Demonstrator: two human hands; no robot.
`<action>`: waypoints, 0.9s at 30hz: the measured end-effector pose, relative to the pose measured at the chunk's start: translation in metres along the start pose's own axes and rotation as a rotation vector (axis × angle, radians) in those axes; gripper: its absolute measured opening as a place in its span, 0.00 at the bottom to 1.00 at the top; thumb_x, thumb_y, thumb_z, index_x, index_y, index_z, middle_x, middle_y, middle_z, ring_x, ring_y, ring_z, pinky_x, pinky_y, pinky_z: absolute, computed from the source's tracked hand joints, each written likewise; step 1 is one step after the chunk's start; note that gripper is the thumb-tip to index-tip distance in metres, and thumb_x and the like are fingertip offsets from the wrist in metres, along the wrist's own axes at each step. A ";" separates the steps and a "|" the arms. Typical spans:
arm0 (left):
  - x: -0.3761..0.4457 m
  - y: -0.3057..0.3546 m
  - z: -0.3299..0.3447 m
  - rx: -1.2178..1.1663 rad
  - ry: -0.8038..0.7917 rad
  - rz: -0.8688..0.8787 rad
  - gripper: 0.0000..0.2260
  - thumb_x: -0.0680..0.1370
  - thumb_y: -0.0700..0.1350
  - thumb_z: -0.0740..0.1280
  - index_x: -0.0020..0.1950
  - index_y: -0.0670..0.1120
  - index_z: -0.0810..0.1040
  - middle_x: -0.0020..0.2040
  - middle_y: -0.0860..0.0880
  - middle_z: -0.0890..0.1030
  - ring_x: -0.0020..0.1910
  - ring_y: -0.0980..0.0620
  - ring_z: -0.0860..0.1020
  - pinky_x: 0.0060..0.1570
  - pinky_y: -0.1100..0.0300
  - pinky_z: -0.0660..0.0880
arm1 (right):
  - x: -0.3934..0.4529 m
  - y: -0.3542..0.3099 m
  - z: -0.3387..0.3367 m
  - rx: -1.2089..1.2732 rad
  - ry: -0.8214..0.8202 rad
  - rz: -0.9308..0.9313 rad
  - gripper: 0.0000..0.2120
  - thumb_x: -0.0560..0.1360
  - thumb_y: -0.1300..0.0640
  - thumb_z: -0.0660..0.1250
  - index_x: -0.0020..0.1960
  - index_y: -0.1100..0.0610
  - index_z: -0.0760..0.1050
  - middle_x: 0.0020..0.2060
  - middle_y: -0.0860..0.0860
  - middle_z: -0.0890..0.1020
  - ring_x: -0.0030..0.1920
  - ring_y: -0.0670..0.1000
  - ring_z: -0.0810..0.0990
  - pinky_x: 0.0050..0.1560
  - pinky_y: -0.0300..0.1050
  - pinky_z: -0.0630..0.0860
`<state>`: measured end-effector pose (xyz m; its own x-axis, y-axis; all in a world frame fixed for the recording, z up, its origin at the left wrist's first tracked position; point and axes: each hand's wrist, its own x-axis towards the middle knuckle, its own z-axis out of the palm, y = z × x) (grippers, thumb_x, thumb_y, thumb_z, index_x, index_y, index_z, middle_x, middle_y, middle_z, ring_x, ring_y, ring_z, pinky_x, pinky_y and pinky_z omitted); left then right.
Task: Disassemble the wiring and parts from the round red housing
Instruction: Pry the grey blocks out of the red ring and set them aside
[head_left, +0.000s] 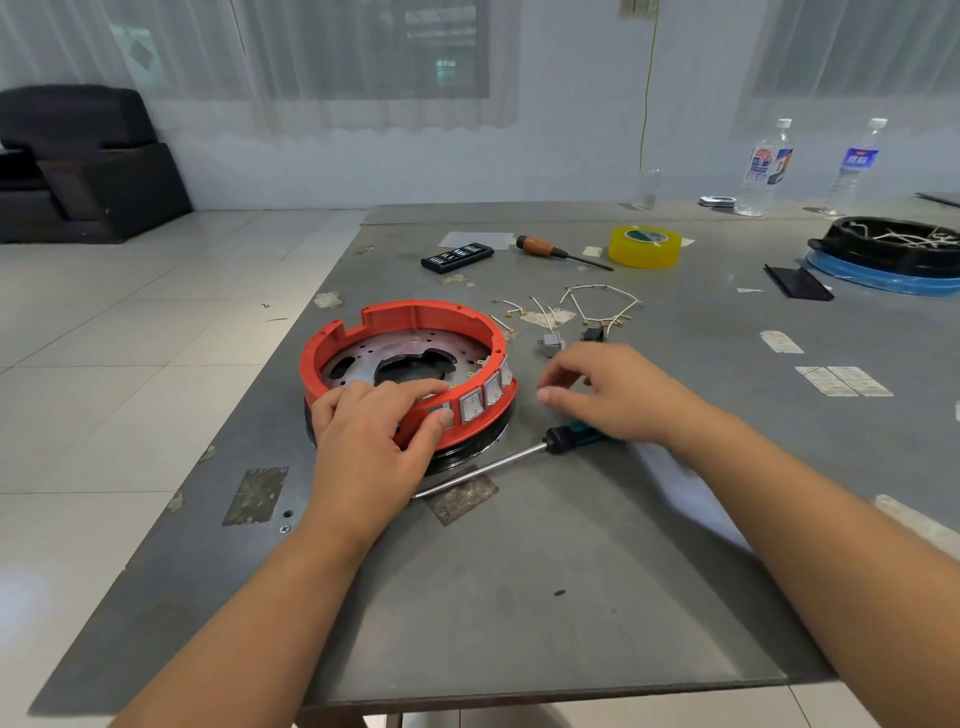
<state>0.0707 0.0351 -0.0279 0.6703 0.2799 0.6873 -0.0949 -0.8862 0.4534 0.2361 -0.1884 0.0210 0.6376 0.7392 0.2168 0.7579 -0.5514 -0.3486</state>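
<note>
Red housing (410, 332) sat left-centre on the worktop (571, 571), rigid plastic ring, looked light enough to slide, so best held at the near rim. My left hand (374, 431) gripped that rim, fingers curled over the top, thumb on a switch (471, 406). My right hand (608, 395) hovered just right of it, loosely curled, holding nothing, above the screwdriver (519, 454). Pulled wires (597, 304) lay far right.
</note>
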 end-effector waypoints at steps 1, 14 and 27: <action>0.000 0.001 0.000 0.005 0.001 0.000 0.13 0.80 0.57 0.67 0.62 0.60 0.84 0.47 0.61 0.82 0.53 0.57 0.73 0.62 0.60 0.55 | -0.007 -0.002 0.001 -0.016 -0.046 -0.021 0.14 0.78 0.40 0.67 0.54 0.49 0.82 0.50 0.45 0.82 0.52 0.45 0.79 0.58 0.46 0.76; -0.001 -0.002 0.000 0.128 0.035 -0.038 0.19 0.79 0.67 0.62 0.60 0.61 0.86 0.40 0.57 0.79 0.52 0.52 0.72 0.60 0.56 0.57 | -0.026 -0.002 0.015 -0.282 -0.190 -0.119 0.24 0.74 0.26 0.52 0.60 0.36 0.75 0.55 0.42 0.76 0.59 0.46 0.74 0.66 0.53 0.66; -0.002 -0.008 -0.012 0.071 0.062 -0.141 0.12 0.79 0.59 0.68 0.57 0.60 0.86 0.53 0.64 0.81 0.66 0.52 0.68 0.70 0.40 0.60 | -0.031 0.010 0.010 -0.252 0.008 -0.194 0.23 0.80 0.34 0.50 0.58 0.40 0.80 0.50 0.44 0.74 0.49 0.48 0.75 0.58 0.49 0.68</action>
<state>0.0617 0.0458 -0.0260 0.6265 0.4236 0.6542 0.0503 -0.8596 0.5084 0.2227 -0.2132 0.0017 0.4778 0.8375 0.2651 0.8753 -0.4794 -0.0631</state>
